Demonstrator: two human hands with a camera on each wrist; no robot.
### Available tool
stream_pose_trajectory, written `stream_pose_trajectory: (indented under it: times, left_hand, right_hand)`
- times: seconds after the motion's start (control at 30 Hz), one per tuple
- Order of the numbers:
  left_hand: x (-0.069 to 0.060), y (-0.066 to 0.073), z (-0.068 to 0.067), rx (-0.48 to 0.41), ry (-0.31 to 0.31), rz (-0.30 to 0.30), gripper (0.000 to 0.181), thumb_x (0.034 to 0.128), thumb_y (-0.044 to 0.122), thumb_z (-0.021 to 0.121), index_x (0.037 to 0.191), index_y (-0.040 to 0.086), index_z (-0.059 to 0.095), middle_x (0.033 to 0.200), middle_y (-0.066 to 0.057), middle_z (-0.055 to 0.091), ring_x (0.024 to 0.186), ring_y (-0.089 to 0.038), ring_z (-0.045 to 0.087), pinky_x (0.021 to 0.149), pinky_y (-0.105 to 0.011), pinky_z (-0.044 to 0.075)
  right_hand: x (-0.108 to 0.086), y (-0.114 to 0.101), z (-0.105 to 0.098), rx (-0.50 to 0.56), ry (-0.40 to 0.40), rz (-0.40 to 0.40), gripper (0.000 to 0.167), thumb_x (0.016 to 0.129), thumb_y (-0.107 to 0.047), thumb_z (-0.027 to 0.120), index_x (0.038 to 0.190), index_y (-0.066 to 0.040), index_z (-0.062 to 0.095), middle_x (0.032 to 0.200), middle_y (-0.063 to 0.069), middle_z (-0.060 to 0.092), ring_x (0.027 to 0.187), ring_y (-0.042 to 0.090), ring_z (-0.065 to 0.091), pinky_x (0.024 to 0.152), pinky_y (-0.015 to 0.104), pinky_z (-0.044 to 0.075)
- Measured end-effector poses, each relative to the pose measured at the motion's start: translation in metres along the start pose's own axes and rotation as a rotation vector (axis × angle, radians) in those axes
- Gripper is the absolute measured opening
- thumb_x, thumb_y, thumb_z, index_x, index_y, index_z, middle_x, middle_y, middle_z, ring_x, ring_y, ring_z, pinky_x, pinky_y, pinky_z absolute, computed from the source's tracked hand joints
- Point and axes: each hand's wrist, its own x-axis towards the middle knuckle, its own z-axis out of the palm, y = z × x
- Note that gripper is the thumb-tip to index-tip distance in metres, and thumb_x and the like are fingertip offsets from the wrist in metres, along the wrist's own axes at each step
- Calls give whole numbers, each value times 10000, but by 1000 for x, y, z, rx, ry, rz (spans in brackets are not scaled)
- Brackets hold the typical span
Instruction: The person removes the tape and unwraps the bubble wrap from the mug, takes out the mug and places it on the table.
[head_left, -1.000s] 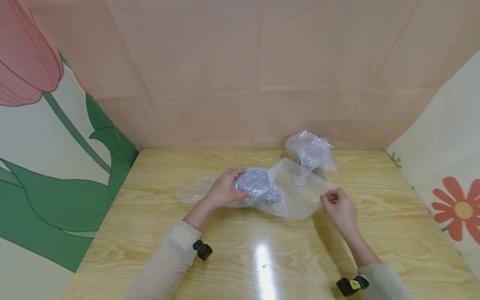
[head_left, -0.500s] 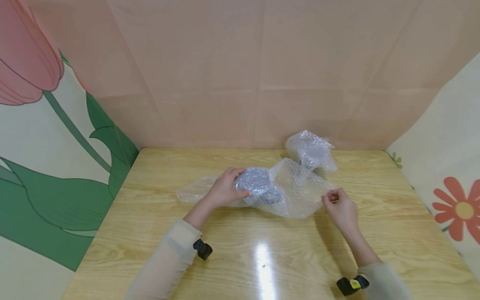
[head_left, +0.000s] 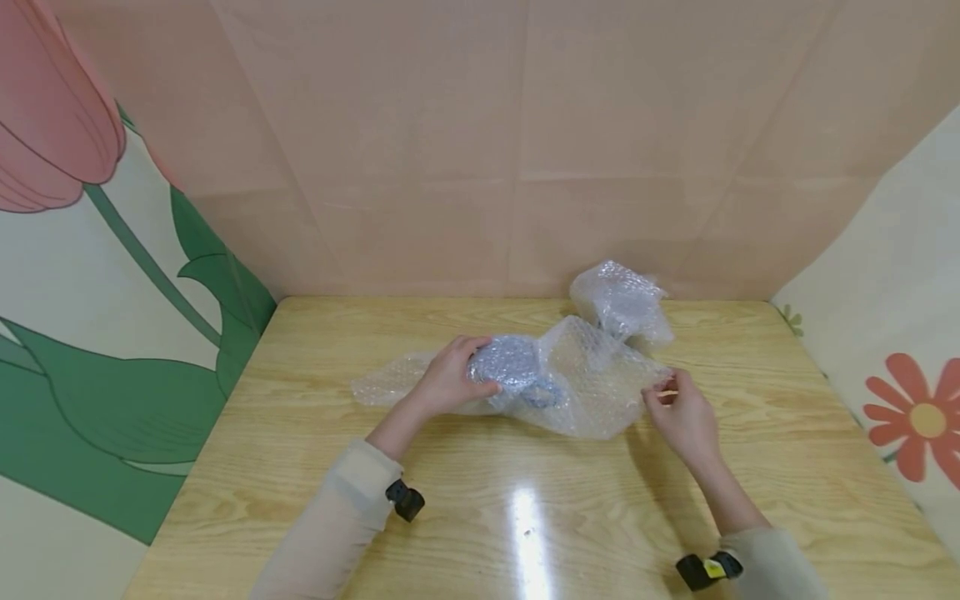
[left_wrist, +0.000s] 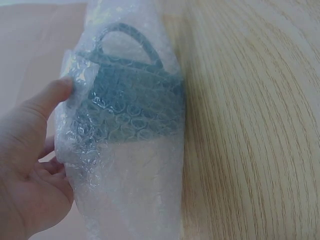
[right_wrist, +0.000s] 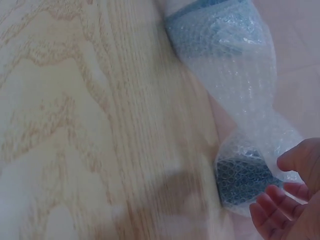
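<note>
A blue mug [left_wrist: 135, 100] with a loop handle lies on its side inside clear bubble wrap [head_left: 592, 383], in the middle of the table. My left hand [head_left: 450, 377] grips the wrapped mug from the left, thumb on the near side and fingers on the far side. Loose wrap spreads out on both sides of the mug. At its right end, my right hand [head_left: 684, 417] pinches the edge of the wrap between thumb and fingers, holding it a little off the table.
Behind the stretched wrap, near the table's back edge, stands another bubble-wrapped bundle [head_left: 622, 300]; its dark blue-green content shows through in the right wrist view. The wooden table [head_left: 450, 517] meets a pinkish backdrop [head_left: 420, 167] at the rear, with flower-printed sheets at both sides.
My right hand has shifted very slightly, its index finger a bit higher at the wrap's edge. The left hand and the mug have stayed in place.
</note>
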Motion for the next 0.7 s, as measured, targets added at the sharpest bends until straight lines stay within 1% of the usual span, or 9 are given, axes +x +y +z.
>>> stream_pose_trajectory:
  times: [0.1,0.17,0.23,0.33,0.4,0.47,0.57,0.63,0.7]
  left_hand:
    - [0,0,0,2,1,1,761,756,359,743,1389,123,391,1266,-60,481,1120,-209,494,952,-358,450]
    - [0,0,0,3,2,2,762,756,361,744,1388,123,392,1264,-60,482,1119,-208,495,951,-358,450]
    - [0,0,0,3,3,2,761,755,361,744,1388,126,393,1264,-58,482,1119,-208,495,950,-359,451]
    - [0,0,0,4,4,2,760,755,360,744,1388,128,393,1263,-58,482,1117,-210,497,948,-364,452]
    - [0,0,0,5,5,3,762,754,359,746,1388,128,394,1263,-60,484,1116,-211,498,948,-367,452]
    - [0,0,0,6,5,4,762,753,357,746,1388,126,393,1262,-62,485,1114,-214,499,948,-369,451]
    - [0,0,0,7,2,2,767,752,361,747,1390,127,391,1264,-61,484,1116,-212,498,951,-367,449]
    - [0,0,0,8,2,0,769,751,362,747,1391,130,389,1266,-58,482,1119,-210,497,953,-364,448]
    - [0,0,-1,5,1,-3,770,751,363,747,1392,133,387,1270,-54,480,1124,-208,494,957,-360,446]
  right_hand:
    - [2,-1,-2,13,4,-18,374,811,-83,639,1143,36,516,903,206,619,790,379,637,596,340,490]
    - [3,-1,-4,19,4,-23,410,813,-89,644,1183,28,511,951,214,604,821,383,631,614,325,487]
    - [5,-2,-5,28,3,-24,428,816,-91,643,1205,25,505,995,221,591,845,384,617,619,242,471]
    - [8,-5,-8,39,6,-35,435,820,-81,641,1215,35,500,1046,229,585,876,378,589,632,114,407]
    - [10,-7,-9,43,10,-43,433,822,-73,639,1216,40,499,1070,231,587,892,373,574,647,105,390]
    - [12,-9,-10,45,14,-56,434,823,-65,637,1219,45,500,1089,236,584,911,378,566,681,202,447]
    - [14,-13,-12,45,19,-71,433,825,-62,635,1224,44,505,1109,237,576,941,390,564,729,399,483]
    - [15,-16,-12,45,23,-82,435,823,-62,636,1226,42,509,1119,238,571,958,399,561,749,477,472]
    - [16,-19,-13,37,30,-99,433,819,-66,642,1221,39,518,1122,236,570,968,403,554,755,487,460]
